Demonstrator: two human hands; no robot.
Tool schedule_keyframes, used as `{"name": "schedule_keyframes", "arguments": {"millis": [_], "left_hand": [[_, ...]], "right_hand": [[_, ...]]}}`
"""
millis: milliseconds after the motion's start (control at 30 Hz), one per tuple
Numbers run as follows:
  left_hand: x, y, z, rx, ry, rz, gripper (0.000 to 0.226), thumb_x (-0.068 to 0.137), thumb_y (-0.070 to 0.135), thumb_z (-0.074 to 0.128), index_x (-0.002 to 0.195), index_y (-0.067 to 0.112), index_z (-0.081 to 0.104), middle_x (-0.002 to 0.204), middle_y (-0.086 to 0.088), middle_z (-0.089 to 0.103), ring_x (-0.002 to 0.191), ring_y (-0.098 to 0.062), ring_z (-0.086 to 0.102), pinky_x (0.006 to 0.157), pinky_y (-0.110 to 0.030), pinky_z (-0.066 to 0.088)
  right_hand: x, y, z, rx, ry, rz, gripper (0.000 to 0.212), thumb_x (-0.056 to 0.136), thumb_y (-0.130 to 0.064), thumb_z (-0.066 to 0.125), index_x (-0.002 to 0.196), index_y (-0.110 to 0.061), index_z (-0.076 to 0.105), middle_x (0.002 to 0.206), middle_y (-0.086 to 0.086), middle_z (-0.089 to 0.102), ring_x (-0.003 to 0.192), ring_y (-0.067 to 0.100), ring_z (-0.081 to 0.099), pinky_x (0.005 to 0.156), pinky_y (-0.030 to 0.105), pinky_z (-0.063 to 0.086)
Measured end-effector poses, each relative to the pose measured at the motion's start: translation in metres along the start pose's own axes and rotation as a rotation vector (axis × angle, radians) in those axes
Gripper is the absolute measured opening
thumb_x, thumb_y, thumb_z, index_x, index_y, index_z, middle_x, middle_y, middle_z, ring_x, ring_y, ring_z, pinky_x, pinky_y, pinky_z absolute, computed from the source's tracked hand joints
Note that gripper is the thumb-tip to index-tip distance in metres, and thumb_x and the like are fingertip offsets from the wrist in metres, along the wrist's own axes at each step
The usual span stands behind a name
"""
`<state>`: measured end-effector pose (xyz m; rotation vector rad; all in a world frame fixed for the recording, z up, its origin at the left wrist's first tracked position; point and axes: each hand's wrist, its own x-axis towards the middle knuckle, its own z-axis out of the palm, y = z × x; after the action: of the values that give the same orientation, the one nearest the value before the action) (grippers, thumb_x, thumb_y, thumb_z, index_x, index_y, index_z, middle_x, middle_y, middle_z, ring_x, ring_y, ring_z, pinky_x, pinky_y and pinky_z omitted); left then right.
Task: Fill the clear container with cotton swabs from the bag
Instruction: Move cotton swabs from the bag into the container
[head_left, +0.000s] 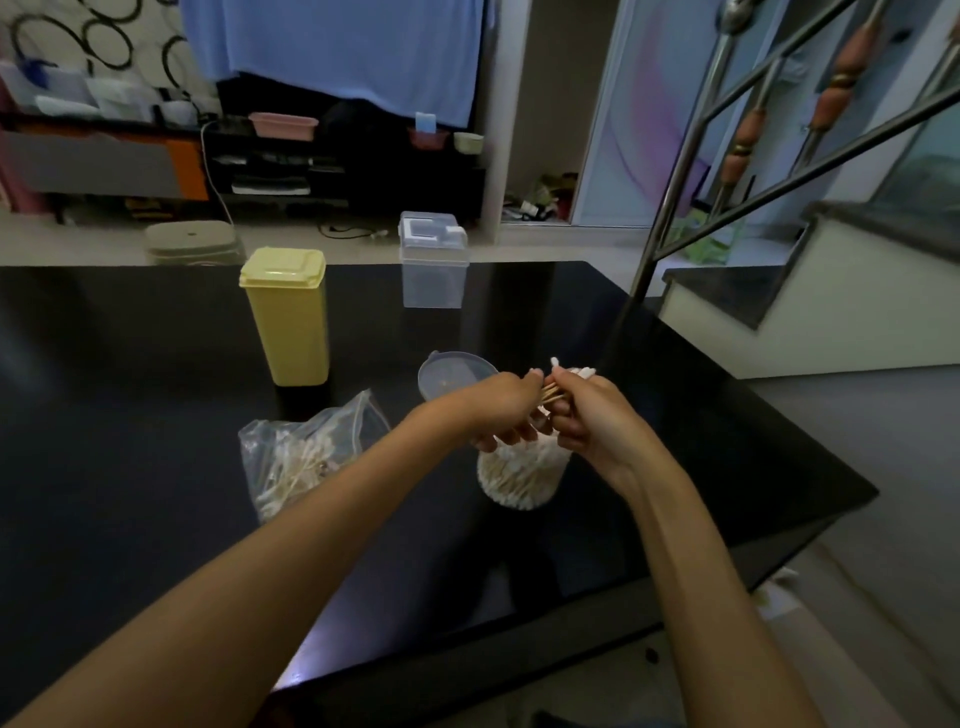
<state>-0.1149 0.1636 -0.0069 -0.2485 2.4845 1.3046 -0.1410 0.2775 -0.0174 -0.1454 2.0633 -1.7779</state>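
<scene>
A round clear container (519, 475) packed with cotton swabs stands on the black table (156, 467). Directly above it, my left hand (506, 410) and my right hand (587, 415) both hold one bundle of wooden-stemmed cotton swabs (563, 382), its white tips sticking up past my right fingers. The clear zip bag (301, 457) lies to the left of the container with more swabs inside. The container's round clear lid (454, 376) lies flat just behind my left hand.
A tall yellow lidded box (288, 317) stands behind the bag. A clear rectangular lidded box (434, 260) sits at the table's far edge. The table's right edge runs diagonally near a stair railing (675, 208) and steps.
</scene>
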Motion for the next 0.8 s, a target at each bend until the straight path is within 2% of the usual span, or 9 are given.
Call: {"name": "schedule_keyframes", "arguments": {"millis": [100, 167, 333, 400, 467, 533, 600, 667, 800], "left_hand": [[0.003, 0.004, 0.011, 0.153, 0.068, 0.026, 0.047, 0.104, 0.029, 0.016, 0.122, 0.003, 0.051, 0.097, -0.009, 0.055, 0.094, -0.026, 0.058, 0.075, -0.035, 0.047], [0.008, 0.003, 0.017, 0.241, 0.178, 0.045, 0.041, 0.104, 0.021, 0.02, 0.136, 0.003, 0.038, 0.097, -0.012, 0.052, 0.094, -0.028, 0.057, 0.081, -0.037, 0.047], [0.015, -0.014, 0.016, 0.506, 0.399, 0.206, 0.057, 0.101, 0.017, 0.03, 0.151, 0.012, 0.003, 0.079, -0.005, 0.034, 0.065, -0.016, 0.038, 0.058, -0.03, 0.034], [0.017, -0.016, 0.016, 0.533, 0.429, 0.233, 0.054, 0.101, 0.017, 0.029, 0.151, 0.012, 0.007, 0.071, -0.002, 0.029, 0.055, -0.012, 0.029, 0.05, -0.026, 0.026], [0.021, -0.018, 0.014, 0.468, 0.45, 0.248, 0.045, 0.103, 0.019, 0.026, 0.147, 0.008, 0.022, 0.065, 0.0, 0.027, 0.052, -0.011, 0.029, 0.051, -0.028, 0.029], [0.023, -0.019, 0.01, 0.364, 0.45, 0.248, 0.041, 0.104, 0.022, 0.024, 0.135, 0.002, 0.041, 0.062, 0.0, 0.031, 0.056, -0.017, 0.042, 0.06, -0.037, 0.04], [0.026, -0.022, 0.006, 0.306, 0.426, 0.266, 0.05, 0.104, 0.03, 0.021, 0.1, 0.0, 0.061, 0.059, -0.002, 0.038, 0.066, -0.028, 0.052, 0.068, -0.043, 0.042], [0.029, -0.026, 0.002, 0.22, 0.446, 0.252, 0.061, 0.102, 0.041, 0.018, 0.068, 0.007, 0.055, 0.057, -0.003, 0.044, 0.064, -0.025, 0.051, 0.063, -0.035, 0.038], [0.027, -0.032, 0.004, 0.188, 0.494, 0.287, 0.063, 0.101, 0.044, 0.019, 0.068, 0.006, 0.057, 0.053, -0.001, 0.044, 0.052, -0.014, 0.044, 0.051, -0.026, 0.033]], "right_hand": [[0.002, 0.001, 0.001, -0.006, 0.066, 0.051, 0.025, 0.1, -0.027, 0.038, 0.082, -0.017, 0.052, 0.057, -0.003, 0.042, 0.041, 0.004, 0.034, 0.039, 0.016, 0.027], [0.004, 0.001, 0.001, 0.078, 0.072, 0.092, 0.022, 0.1, -0.026, 0.039, 0.086, -0.015, 0.053, 0.061, -0.001, 0.044, 0.042, 0.004, 0.033, 0.036, 0.015, 0.025], [0.005, 0.006, -0.006, 0.489, -0.151, 0.175, 0.024, 0.097, -0.032, 0.046, 0.089, -0.013, 0.058, 0.068, -0.001, 0.047, 0.038, 0.004, 0.031, 0.035, 0.014, 0.02], [0.006, 0.006, -0.008, 0.59, -0.227, 0.194, 0.029, 0.097, -0.035, 0.045, 0.084, -0.011, 0.056, 0.067, -0.001, 0.046, 0.035, 0.004, 0.028, 0.032, 0.014, 0.022], [0.007, 0.005, -0.009, 0.683, -0.279, 0.209, 0.032, 0.097, -0.036, 0.043, 0.086, -0.009, 0.055, 0.067, 0.001, 0.046, 0.037, 0.004, 0.027, 0.033, 0.014, 0.023], [0.007, 0.005, -0.011, 0.75, -0.338, 0.21, 0.031, 0.098, -0.034, 0.04, 0.094, -0.006, 0.056, 0.072, 0.002, 0.047, 0.042, 0.004, 0.027, 0.037, 0.013, 0.024], [0.007, 0.006, -0.013, 0.779, -0.393, 0.199, 0.026, 0.097, -0.025, 0.04, 0.103, -0.005, 0.055, 0.076, 0.003, 0.051, 0.045, 0.004, 0.032, 0.04, 0.013, 0.028], [0.007, 0.006, -0.013, 0.78, -0.41, 0.188, 0.025, 0.095, -0.014, 0.04, 0.114, -0.004, 0.054, 0.081, 0.005, 0.055, 0.048, 0.005, 0.038, 0.043, 0.013, 0.033], [0.007, 0.007, -0.01, 0.706, -0.323, 0.169, 0.026, 0.096, -0.007, 0.043, 0.117, -0.005, 0.058, 0.08, 0.004, 0.062, 0.046, 0.004, 0.045, 0.04, 0.01, 0.038]]}}
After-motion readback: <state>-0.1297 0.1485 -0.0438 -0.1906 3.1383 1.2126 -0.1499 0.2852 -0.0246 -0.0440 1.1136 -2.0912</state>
